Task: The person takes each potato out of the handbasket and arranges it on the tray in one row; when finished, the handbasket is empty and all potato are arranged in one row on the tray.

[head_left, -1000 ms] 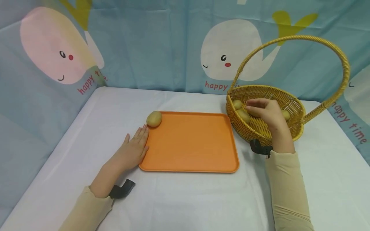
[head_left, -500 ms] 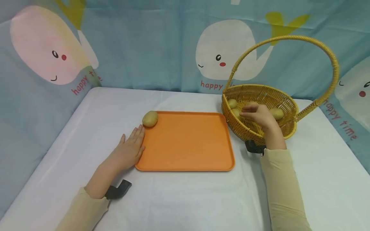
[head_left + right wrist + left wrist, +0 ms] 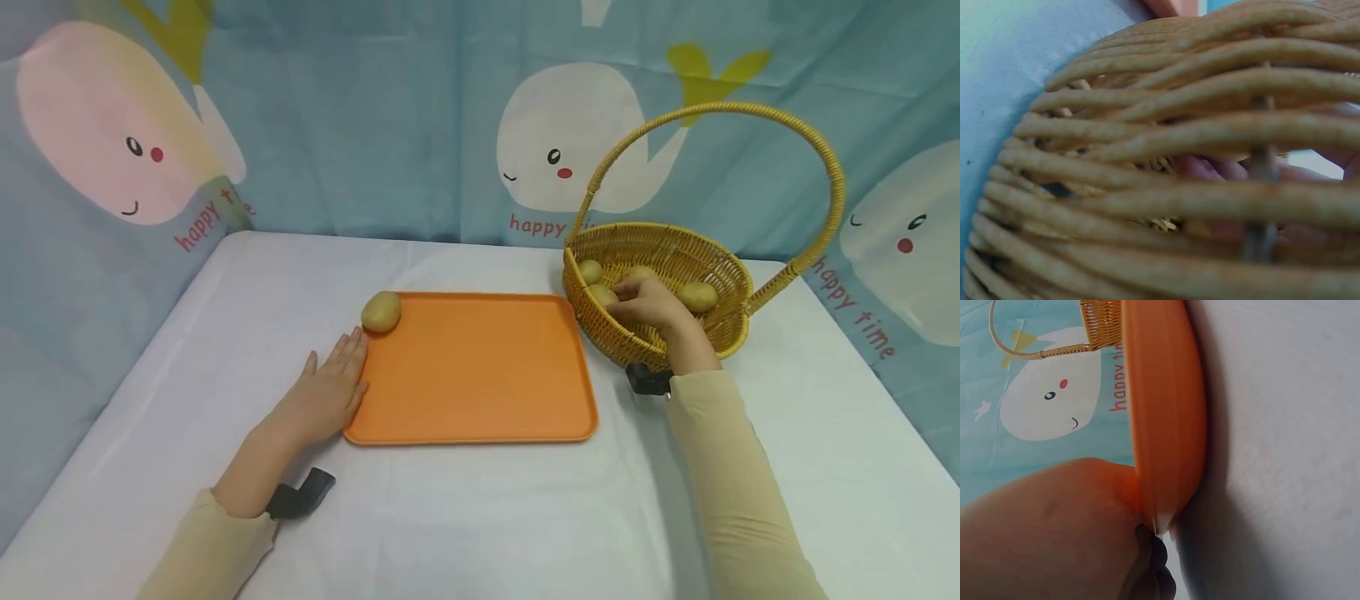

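Note:
My left hand point(image 3: 324, 398) lies with straight fingers along the left edge of the orange tray point(image 3: 472, 367), touching its rim. Just beyond those fingertips, a potato point(image 3: 381, 312) sits on the tray's far left corner. In the left wrist view the hand meets the tray's side point(image 3: 1166, 400). My right hand point(image 3: 660, 308) reaches down into the wicker basket point(image 3: 660, 242), thumb and fingers bent at the right end of a potato point(image 3: 602, 294). Whether they grip it is hidden. Through the weave point(image 3: 1166, 206) in the right wrist view, only parts of the fingers point(image 3: 1200, 169) show.
Other potatoes lie in the basket: a small one point(image 3: 590, 271) at the left, one point(image 3: 639, 272) behind the right hand and one point(image 3: 696, 296) at the right. The tall handle point(image 3: 720, 107) arches over it. A patterned cloth point(image 3: 375, 125) hangs behind the white table point(image 3: 480, 517).
My right hand has sunk lower and leftward into the basket, towards the left potatoes. The head view has shifted slightly, sliding the scene left. My left hand stays at the tray.

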Demonstrator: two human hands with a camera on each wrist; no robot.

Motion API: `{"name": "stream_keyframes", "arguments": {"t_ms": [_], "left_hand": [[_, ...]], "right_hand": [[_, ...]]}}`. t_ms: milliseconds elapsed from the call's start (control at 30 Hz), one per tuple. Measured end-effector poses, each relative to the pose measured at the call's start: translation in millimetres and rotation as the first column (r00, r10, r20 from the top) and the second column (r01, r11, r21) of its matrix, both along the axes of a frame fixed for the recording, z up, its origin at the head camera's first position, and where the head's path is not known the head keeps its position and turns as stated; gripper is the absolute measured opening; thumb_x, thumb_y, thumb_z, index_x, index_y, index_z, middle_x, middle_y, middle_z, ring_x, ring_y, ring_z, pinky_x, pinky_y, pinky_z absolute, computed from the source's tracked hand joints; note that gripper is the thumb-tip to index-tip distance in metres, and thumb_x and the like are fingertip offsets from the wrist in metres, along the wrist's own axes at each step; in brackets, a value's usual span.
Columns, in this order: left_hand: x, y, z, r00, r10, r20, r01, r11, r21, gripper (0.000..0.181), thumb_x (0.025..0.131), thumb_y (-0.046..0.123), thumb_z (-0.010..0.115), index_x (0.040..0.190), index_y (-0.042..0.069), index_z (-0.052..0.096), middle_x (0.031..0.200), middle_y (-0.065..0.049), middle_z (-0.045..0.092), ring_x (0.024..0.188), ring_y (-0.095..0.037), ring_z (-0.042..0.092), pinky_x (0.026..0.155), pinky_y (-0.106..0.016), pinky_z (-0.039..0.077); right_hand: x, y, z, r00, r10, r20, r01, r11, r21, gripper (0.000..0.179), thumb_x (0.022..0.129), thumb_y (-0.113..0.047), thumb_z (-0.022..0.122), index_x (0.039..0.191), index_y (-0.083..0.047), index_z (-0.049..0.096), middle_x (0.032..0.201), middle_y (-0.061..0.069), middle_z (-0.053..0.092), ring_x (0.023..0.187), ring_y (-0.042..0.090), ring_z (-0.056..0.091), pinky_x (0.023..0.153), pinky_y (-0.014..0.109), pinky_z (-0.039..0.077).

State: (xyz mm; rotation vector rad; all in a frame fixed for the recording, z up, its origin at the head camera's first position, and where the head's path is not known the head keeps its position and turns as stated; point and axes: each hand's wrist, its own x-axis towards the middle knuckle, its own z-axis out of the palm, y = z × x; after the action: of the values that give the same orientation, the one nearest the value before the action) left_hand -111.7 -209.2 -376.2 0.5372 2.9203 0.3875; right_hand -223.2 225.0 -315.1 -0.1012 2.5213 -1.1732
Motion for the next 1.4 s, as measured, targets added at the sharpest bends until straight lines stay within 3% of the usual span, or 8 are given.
{"name": "stream_keyframes", "arguments": {"t_ms": [67, 233, 300, 467, 667, 967, 1233, 1400], "left_hand": [[0.2, -0.5, -1.0, 1.0, -0.001, -0.002, 0.001, 1.0, 0.002, 0.062, 0.099, 0.019, 0.042, 0.146, -0.011, 0.014, 0.153, -0.027, 0.01, 0.14, -0.042, 0.01, 0.104, -0.067, 0.009], [0.4, -0.8, -1.6, 1.0, 0.007, -0.002, -0.007, 1.0, -0.005, 0.062, 0.099, 0.018, 0.042, 0.146, -0.011, 0.014, 0.153, -0.027, 0.01, 0.14, -0.042, 0.01, 0.105, -0.067, 0.009], [0.7, -1.1, -1.7, 1.0, 0.011, 0.001, -0.011, 1.0, -0.011, 0.062, 0.099, 0.019, 0.042, 0.146, -0.011, 0.013, 0.153, -0.027, 0.01, 0.14, -0.041, 0.01, 0.105, -0.066, 0.009], [3.1, -2.2, -0.6, 1.0, 0.023, -0.008, -0.024, 1.0, -0.018, 0.062, 0.099, 0.018, 0.042, 0.146, -0.012, 0.015, 0.153, -0.027, 0.011, 0.14, -0.041, 0.011, 0.105, -0.066, 0.01], [5.3, -3.9, 0.6, 0.999, 0.034, -0.011, -0.034, 0.999, -0.025, 0.061, 0.099, 0.018, 0.043, 0.145, -0.012, 0.016, 0.153, -0.027, 0.012, 0.14, -0.041, 0.012, 0.105, -0.067, 0.011], [7.2, -5.9, -0.8, 0.999, 0.038, -0.007, -0.039, 0.999, -0.011, 0.062, 0.099, 0.019, 0.043, 0.146, -0.011, 0.015, 0.153, -0.026, 0.011, 0.14, -0.041, 0.012, 0.105, -0.067, 0.01], [5.7, -2.1, 2.9, 0.999, 0.032, -0.015, -0.032, 0.999, -0.011, 0.061, 0.099, 0.019, 0.043, 0.147, -0.009, 0.015, 0.154, -0.024, 0.012, 0.141, -0.039, 0.012, 0.106, -0.065, 0.01], [4.2, 0.1, 4.0, 0.999, 0.037, 0.002, -0.037, 0.999, -0.014, 0.061, 0.1, 0.019, 0.042, 0.147, -0.008, 0.015, 0.154, -0.023, 0.012, 0.141, -0.038, 0.01, 0.107, -0.064, 0.009]], "right_hand": [[-1.0, 0, -2.0, 1.0, -0.01, 0.007, 0.01, 1.0, -0.006, 0.052, 0.093, -0.005, 0.054, 0.135, 0.019, 0.034, 0.137, 0.035, 0.035, 0.112, 0.034, 0.053, 0.086, 0.028, 0.048], [-1.2, -1, -3.2, 0.999, -0.032, 0.011, 0.032, 0.999, -0.008, 0.051, 0.093, -0.006, 0.056, 0.134, 0.017, 0.038, 0.134, 0.034, 0.039, 0.1, 0.023, 0.058, 0.077, 0.02, 0.05], [-1.2, -1, -3.2, 0.999, -0.036, 0.014, 0.036, 0.999, -0.005, 0.051, 0.092, -0.006, 0.056, 0.134, 0.016, 0.039, 0.134, 0.034, 0.04, 0.096, 0.019, 0.06, 0.076, 0.02, 0.05], [-1.4, -6, -3.0, 0.998, -0.059, 0.012, 0.06, 0.996, -0.064, 0.049, 0.09, -0.001, 0.057, 0.131, 0.019, 0.04, 0.137, 0.034, 0.036, 0.073, -0.005, 0.055, 0.072, 0.016, 0.05], [-1.6, -10, -1.2, 0.995, -0.097, -0.001, 0.097, 0.99, -0.105, 0.053, 0.088, -0.001, 0.061, 0.133, 0.018, 0.039, 0.14, 0.033, 0.034, 0.074, -0.003, 0.055, 0.074, 0.018, 0.051], [2.3, -13, 0.3, 0.982, -0.186, -0.019, 0.18, 0.966, -0.185, 0.061, 0.086, -0.01, 0.069, 0.136, 0.011, 0.041, 0.134, 0.028, 0.045, 0.074, -0.005, 0.058, 0.082, 0.026, 0.052], [11.6, -8, 1.6, 0.965, -0.207, -0.161, 0.179, 0.968, -0.174, 0.056, 0.086, -0.013, 0.07, 0.132, 0.01, 0.048, 0.128, 0.028, 0.05, 0.08, -0.008, 0.055, 0.075, 0.016, 0.05], [14.0, -6, 4.2, 0.941, -0.244, -0.233, 0.211, 0.964, -0.159, 0.055, 0.084, -0.016, 0.072, 0.129, 0.009, 0.052, 0.121, 0.019, 0.055, 0.083, -0.007, 0.053, 0.073, 0.011, 0.046]]}}
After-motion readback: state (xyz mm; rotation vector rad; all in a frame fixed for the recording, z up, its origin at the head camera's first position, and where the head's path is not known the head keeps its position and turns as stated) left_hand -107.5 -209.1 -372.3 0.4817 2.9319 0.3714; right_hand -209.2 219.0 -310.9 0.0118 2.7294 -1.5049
